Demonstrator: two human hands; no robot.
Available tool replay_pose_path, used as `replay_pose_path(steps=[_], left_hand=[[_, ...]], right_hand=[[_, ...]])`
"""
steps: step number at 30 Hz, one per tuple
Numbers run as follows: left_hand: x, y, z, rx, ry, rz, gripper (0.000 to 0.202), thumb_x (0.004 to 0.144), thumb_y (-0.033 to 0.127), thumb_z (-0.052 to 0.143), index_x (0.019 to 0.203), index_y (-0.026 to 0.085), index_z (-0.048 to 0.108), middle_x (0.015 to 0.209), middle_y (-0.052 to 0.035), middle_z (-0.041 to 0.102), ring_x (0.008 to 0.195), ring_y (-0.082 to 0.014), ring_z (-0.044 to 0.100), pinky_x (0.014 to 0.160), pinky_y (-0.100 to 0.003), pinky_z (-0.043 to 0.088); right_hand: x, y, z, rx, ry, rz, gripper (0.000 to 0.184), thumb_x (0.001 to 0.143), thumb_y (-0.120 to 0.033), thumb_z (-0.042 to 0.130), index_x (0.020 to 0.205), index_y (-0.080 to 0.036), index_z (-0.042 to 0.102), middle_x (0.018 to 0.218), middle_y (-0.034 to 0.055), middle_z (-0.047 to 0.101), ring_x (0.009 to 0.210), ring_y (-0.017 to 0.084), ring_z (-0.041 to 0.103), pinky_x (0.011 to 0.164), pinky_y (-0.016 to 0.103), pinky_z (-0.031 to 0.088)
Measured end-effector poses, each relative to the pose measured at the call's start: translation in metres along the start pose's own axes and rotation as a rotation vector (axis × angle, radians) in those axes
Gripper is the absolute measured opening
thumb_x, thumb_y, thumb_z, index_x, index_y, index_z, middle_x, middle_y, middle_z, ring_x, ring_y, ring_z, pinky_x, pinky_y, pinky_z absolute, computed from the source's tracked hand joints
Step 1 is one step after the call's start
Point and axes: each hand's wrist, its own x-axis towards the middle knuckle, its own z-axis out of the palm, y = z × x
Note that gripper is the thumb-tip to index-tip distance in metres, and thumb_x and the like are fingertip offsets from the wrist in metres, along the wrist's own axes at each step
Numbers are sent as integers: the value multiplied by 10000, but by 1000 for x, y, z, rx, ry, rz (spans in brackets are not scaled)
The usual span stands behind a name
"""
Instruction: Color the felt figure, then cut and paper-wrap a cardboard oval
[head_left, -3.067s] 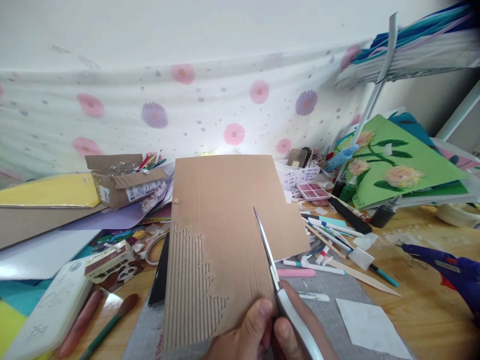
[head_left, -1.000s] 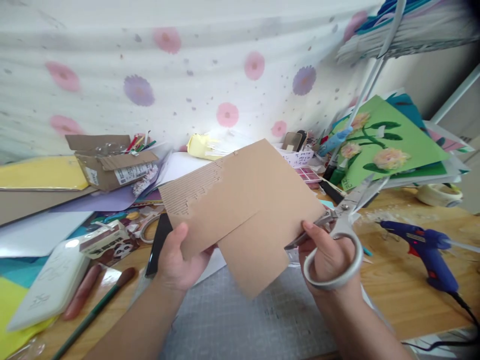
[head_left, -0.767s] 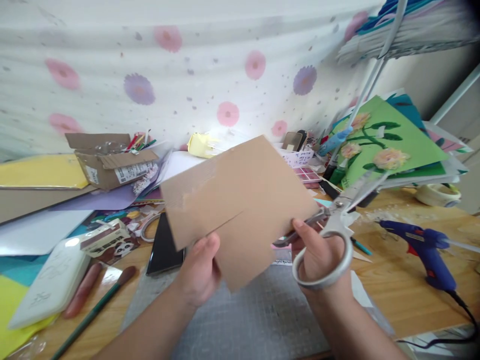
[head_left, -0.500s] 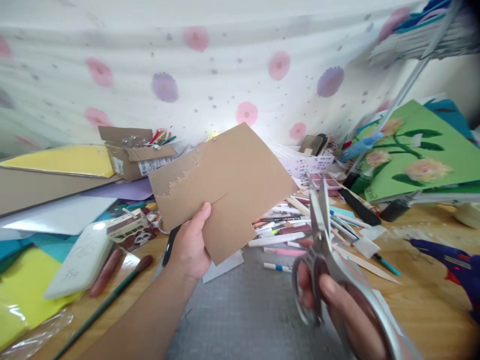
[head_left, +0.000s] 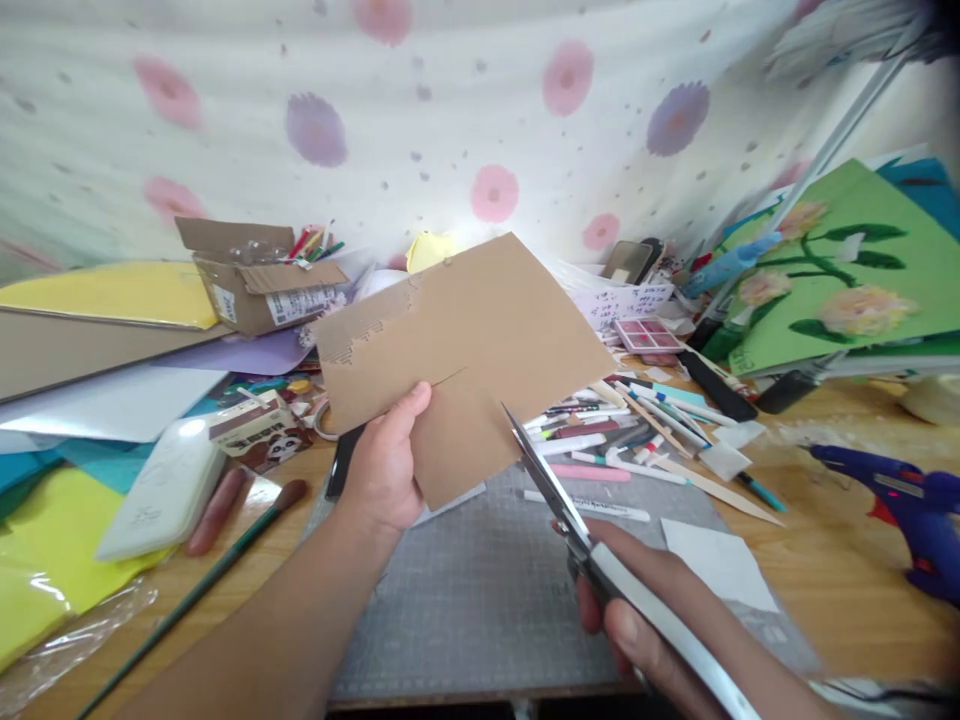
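I had my left hand (head_left: 390,455) pinched on the brown cardboard (head_left: 487,340), thumb on top, while my right hand (head_left: 660,570) was wrapped round the handles of the scissors (head_left: 551,490); the two hands were apart. The cardboard hung tilted above the far part of the grey mat (head_left: 480,600), and the scissors slanted over the mat's right half, blades pointing up at the sheet's lower right edge. The blades looked nearly together, and I couldn't tell whether their tips touched the cardboard. To cut well from there, I judged, the sheet needed to be steady and flat in my grip, the blades opened wide and set square across that edge, the board fed deep towards the pivot, and each bite stopped short of the tips so that the line came out smooth. Stiff corrugated stuff like this would likely crush or wander if rushed, and my left thumb had to stay out of the blades' path. The cardboard itself was plain and matt, its corners fairly crisp. A thin slit (head_left: 450,376) ran inward from beside my thumb; how much of it lay under my hand I couldn't see. Towards its far left corner the top layer was torn away raggedly, baring ribs (head_left: 360,335). Pens (head_left: 592,472) lay strewn over the mat's far right part.
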Motion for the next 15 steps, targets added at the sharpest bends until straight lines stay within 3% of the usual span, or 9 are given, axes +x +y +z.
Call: replay_pose_path(steps=[6,11,15], left_hand=[[-6,2,3,35,0,-34,305,845,183,566,1141,159,635,899,-88,750,714,-231,731,679,-347,592],[-5,0,0,79,14,-80,288,832,226,598,1102,140,644,821,-95,750,636,-240,719,583,-348,585],[-5,-1,-3,78,29,-46,249,808,217,625,1042,142,665,782,-74,746,603,-220,710,583,-331,583]], right_hand=[[12,-6,-2,62,-106,-38,452,896,-528,484,1259,-281,589,800,57,696,667,233,614,604,314,441],[18,1,3,41,-113,-51,502,863,-602,492,1236,-286,604,802,61,719,655,244,623,587,311,435],[15,7,5,48,-42,7,601,819,-696,467,1200,-260,629,714,55,688,567,211,559,542,296,388]])
